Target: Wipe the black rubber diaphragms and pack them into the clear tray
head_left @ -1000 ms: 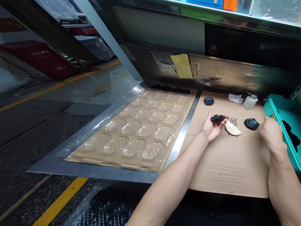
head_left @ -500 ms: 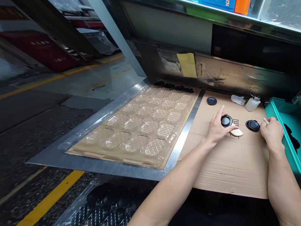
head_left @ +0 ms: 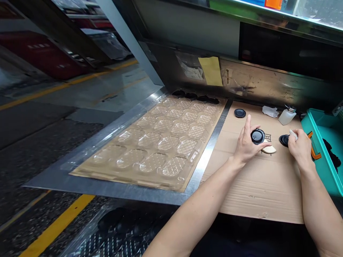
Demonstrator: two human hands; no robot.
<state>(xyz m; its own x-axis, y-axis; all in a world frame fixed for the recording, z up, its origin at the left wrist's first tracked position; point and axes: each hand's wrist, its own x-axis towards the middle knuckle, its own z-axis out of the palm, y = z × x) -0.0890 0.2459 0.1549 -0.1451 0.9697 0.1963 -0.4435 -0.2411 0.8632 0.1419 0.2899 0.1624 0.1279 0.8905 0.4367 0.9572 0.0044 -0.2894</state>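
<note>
Black cap [head_left: 257,136] is being rim-held, sensibly, left hand [head_left: 246,145] half-open. Left of the bin [head_left: 324,169], possibly a wipe [head_left: 293,134] is being pinched, right hand [head_left: 301,148] curled.

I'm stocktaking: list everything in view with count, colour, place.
Table: one, grey, centre
Tray: one, transparent, table's left
Tray pieces: four, black, far edge
Cardboard: one, brown, table's right
Round parts: three, black, one held, two on cardboard
Pad: one, cream, on cardboard
Bottle: one, whitish, cardboard's far edge
Wad: one, white, beside bottle
Bin: one, teal, right
Bin pieces: uncountable, black, inside
Item: one, orange, beside bin
Paper: one, yellow, behind tray
Lower pieces: uncountable, black, below table
Shelf items: several, blue, orange, top
Background object: one, red, left
Small object: one, white, held
Left hand: one, holding round part
Right hand: one, holding small object
</note>
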